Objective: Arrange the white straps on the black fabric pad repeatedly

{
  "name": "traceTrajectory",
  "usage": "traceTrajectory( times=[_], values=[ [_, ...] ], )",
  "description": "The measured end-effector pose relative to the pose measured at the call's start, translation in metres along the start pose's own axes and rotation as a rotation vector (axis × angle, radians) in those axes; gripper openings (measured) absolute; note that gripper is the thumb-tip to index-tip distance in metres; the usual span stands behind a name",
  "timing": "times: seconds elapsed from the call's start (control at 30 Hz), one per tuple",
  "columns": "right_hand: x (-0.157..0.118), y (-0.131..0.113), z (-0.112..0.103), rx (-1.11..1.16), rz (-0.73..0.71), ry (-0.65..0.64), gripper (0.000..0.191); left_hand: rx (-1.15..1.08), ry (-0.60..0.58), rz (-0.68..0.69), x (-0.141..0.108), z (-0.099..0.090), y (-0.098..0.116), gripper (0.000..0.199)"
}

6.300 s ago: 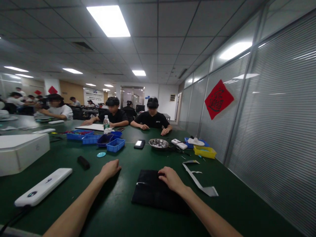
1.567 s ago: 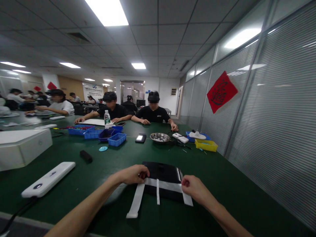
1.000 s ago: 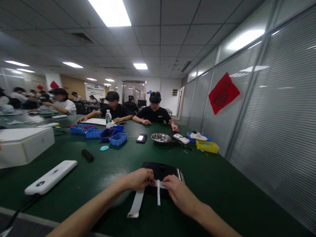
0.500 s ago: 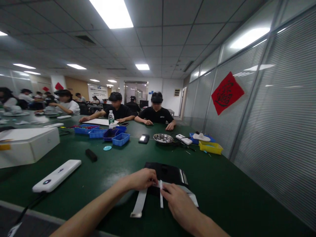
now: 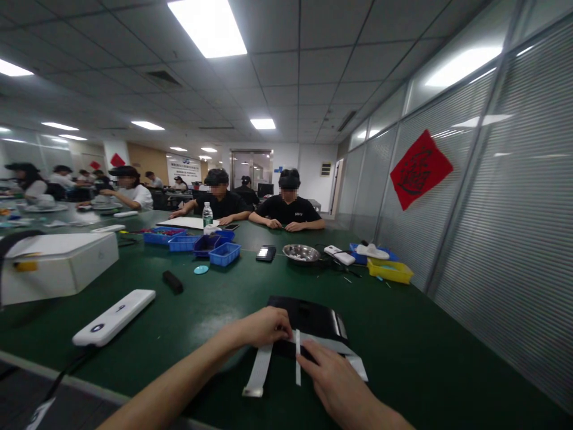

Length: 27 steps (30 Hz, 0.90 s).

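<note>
A black glossy panel [image 5: 308,313] lies on the green table in front of me, with a flat white ribbon cable [image 5: 258,371] along its near side. The cable's connector end hangs off toward me at the left. A narrow white strip [image 5: 298,364] crosses the cable and points at me. My left hand [image 5: 266,325] is closed in a pinch over the cable, just left of the strip's top; what its fingertips hold is hidden. Stretched fingers of my right hand [image 5: 333,376] rest on the cable and near side of the panel, the thumb beside the strip.
On the left are a white power bank [image 5: 114,318] with a lead, a black block [image 5: 172,282] and a white box [image 5: 62,269]. Farther off stand blue trays [image 5: 225,254], a phone [image 5: 265,253], a metal bowl [image 5: 302,253] and a yellow tray [image 5: 390,272]. Two people sit opposite.
The whole view has shifted slightly to the right. My right thumb and index finger have spread apart beside the strip. My left hand keeps its pinch. One person opposite has brought their hands closer together.
</note>
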State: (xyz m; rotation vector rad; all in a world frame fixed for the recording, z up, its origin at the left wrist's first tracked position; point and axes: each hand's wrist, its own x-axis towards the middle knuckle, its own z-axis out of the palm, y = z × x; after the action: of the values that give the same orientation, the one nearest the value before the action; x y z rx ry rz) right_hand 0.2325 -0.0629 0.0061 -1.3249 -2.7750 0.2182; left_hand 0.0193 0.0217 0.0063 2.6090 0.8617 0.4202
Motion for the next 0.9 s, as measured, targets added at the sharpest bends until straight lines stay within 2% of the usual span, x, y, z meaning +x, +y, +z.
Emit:
traceTrajectory(
  times=[0.2, 0.33, 0.47, 0.63, 0.9],
  values=[
    [0.005, 0.001, -0.003, 0.065, -0.016, 0.123, 0.033, -0.009, 0.018, 0.002, 0.000, 0.003, -0.003, 0.015],
    [0.020, 0.004, -0.004, 0.080, 0.057, 0.178, 0.032, -0.015, 0.030, 0.007, 0.001, 0.007, -0.011, 0.016],
    [0.029, 0.000, -0.004, 0.024, 0.103, 0.174, 0.026, -0.022, 0.030, 0.000, 0.002, 0.011, -0.020, 0.015],
    [0.029, -0.004, 0.000, -0.058, 0.105, 0.166, 0.024, -0.035, 0.045, 0.002, 0.004, 0.015, -0.024, 0.013],
    [0.024, 0.002, 0.009, -0.024, 0.061, 0.208, 0.027, -0.045, 0.053, -0.012, 0.005, 0.015, -0.025, 0.012]
  ],
)
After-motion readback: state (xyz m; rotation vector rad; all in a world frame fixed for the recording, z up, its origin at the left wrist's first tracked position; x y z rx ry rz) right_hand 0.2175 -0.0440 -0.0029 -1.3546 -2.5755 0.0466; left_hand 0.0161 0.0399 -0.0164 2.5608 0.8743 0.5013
